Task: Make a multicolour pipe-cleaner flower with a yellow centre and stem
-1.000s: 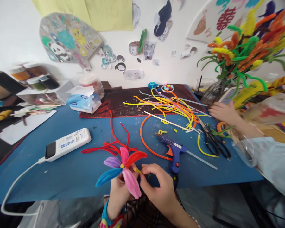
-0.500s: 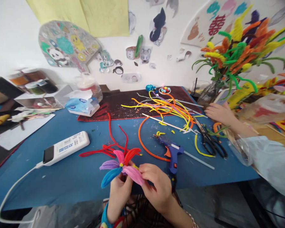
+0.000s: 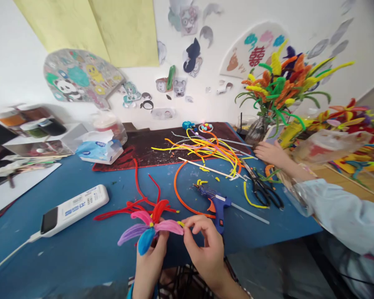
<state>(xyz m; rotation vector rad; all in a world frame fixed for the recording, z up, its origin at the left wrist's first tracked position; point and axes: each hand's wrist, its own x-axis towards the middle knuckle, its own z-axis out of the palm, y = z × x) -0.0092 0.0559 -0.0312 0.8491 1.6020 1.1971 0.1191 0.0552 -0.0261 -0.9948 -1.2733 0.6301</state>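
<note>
In the head view, two bare hands work over a blue tabletop (image 3: 90, 253), a fuzzy flower (image 3: 151, 224) between them at the near edge, just below the picture's center. The left hand (image 3: 152, 257) is closed around the flower's base, most of the grip hidden behind the petals. The right hand (image 3: 207, 249), at the flower's four o'clock, pinches a small yellow piece (image 3: 180, 224) between thumb and forefinger, beside the tip of the pale pink petal (image 3: 170, 226).

A firm tug by that pinch could bend the pale pink petal or twist it loose at the center, and a slack left grip could let the whole bloom turn. The blue glue gun (image 3: 220, 203), its handle just beside the right hand at one o'clock, could be knocked by a stray knuckle; if hot, its nozzle could burn. The red stems (image 3: 137, 205) behind the bloom could snag on a petal.

The flower appears to face up and toward the camera. Its long axis runs from the purple petal (image 3: 132, 233), pointing between eight and nine o'clock, to the pale pink one, pointing just past three. The red petal (image 3: 158, 211) points to one o'clock, the blue petal (image 3: 146, 241) between six and seven.
</note>
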